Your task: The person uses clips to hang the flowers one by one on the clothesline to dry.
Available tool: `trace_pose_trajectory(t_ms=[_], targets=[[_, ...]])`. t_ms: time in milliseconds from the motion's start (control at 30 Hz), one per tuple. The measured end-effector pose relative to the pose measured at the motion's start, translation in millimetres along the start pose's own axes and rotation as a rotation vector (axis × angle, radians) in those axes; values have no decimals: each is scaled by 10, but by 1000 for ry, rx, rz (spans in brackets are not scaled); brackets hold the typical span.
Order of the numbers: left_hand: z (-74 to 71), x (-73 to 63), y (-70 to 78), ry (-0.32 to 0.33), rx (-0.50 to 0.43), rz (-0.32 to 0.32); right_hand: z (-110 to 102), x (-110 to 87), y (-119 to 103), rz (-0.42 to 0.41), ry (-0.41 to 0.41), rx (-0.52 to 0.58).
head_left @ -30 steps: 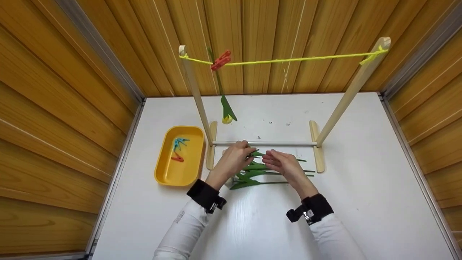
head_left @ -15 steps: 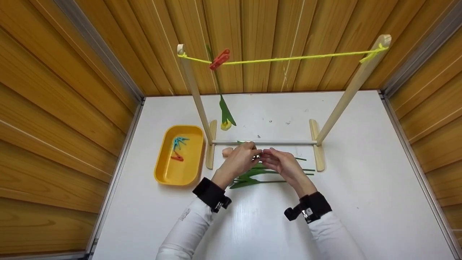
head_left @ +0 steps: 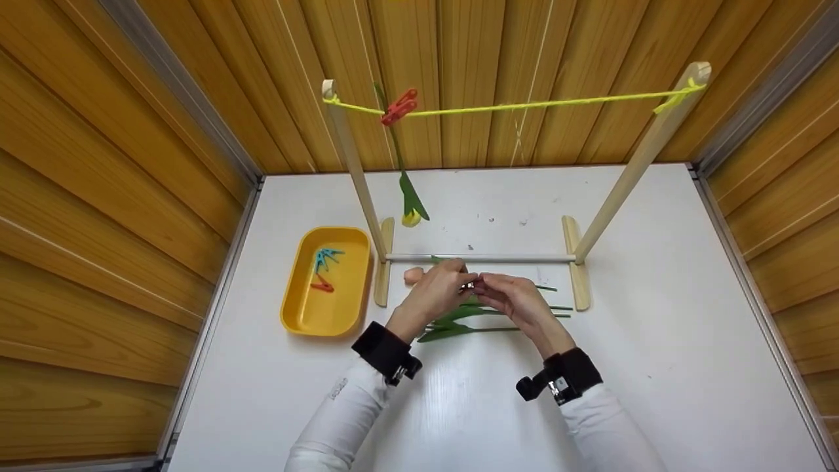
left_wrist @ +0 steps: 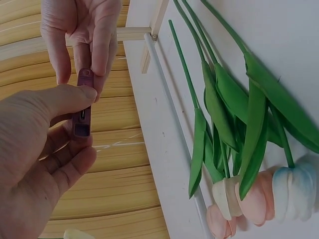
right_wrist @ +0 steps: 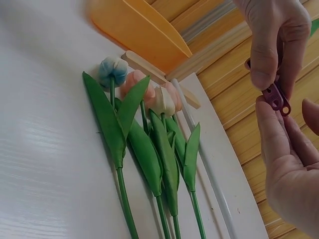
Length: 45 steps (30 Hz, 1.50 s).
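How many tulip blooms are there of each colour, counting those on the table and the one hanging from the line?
Peach blooms: 2
Cream bloom: 1
Blue-and-white bloom: 1
Yellow bloom, hanging from the yellow cord: 1
Total: 5

Gap btwn 2 posts, under cord; hanging tulip blocks L.
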<state>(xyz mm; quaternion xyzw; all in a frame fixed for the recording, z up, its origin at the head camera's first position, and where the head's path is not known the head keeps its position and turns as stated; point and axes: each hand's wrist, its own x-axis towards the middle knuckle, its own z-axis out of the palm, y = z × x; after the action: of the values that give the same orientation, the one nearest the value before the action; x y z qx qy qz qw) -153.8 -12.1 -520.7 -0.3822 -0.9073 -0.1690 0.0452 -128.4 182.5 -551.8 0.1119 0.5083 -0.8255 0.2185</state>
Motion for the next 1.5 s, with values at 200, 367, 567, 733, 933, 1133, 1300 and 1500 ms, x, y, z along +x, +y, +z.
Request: trace_pose_trajectory(t_ms=[200,367,567,733,933,1133,1300,1500], targets=[[-7,28,27,-2,26,14,30,35,19,7,103,-5],[-1,26,42,9,14,28,33,58,40,-3,150,-20],[17,17,38,52,-18,20,39,75,52,-34,180,-44],[5,4,21,57,-49,-2,35,84,46,-37,193,-40],[-19,-50,-29,32,-101,-105,11,83,35,-33,202,-54],[87,-122,-122,72,-123,-139,-2,79,38,-29,210,-48],[169,-160,-176,116,-122,-130,-9,74,40,-26,213,-47],[219,-148,-180,140,-153,-68,-21,56,43,-17,200,-25]])
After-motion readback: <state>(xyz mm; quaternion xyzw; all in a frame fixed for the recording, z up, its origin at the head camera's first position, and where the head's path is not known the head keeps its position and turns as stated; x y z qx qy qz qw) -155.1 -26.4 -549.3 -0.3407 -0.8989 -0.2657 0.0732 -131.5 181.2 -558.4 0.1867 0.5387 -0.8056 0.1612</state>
